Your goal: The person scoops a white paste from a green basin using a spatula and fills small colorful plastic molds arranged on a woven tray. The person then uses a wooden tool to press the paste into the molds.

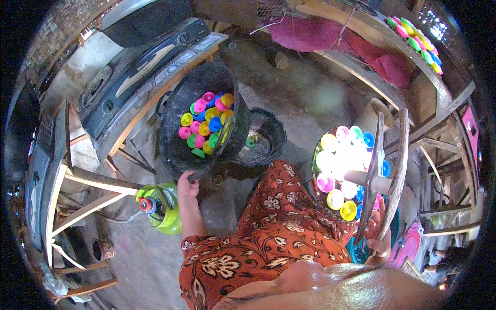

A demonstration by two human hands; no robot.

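Nearest the camera: bare skin at the lower edge, then an orange floral-print garment [268,237] covering the person's lap. All positions below are given relative to the black basin [199,121].

Left hand [187,185]: at the basin's near rim, fingers curled over the edge, grip clenched on the rim. The basin stands tilted on the concrete floor and holds a heap of small plastic spools [206,121] in pink, yellow, green and blue.

A smaller black scalloped bowl [266,137] sits just right of the basin, touching or nearly so; one green spool lies inside it.

Right hand [380,235]: well right of the basin, grip closed around a wooden winding frame [385,170] held roughly upright.

Behind that frame, right of the basin: a second container of spools [341,170], overexposed, detail unclear.

Left of and below the basin: a green gas cylinder [163,209] with red valve. A wooden bench [155,77] carrying a dark gas stove stands behind the basin.
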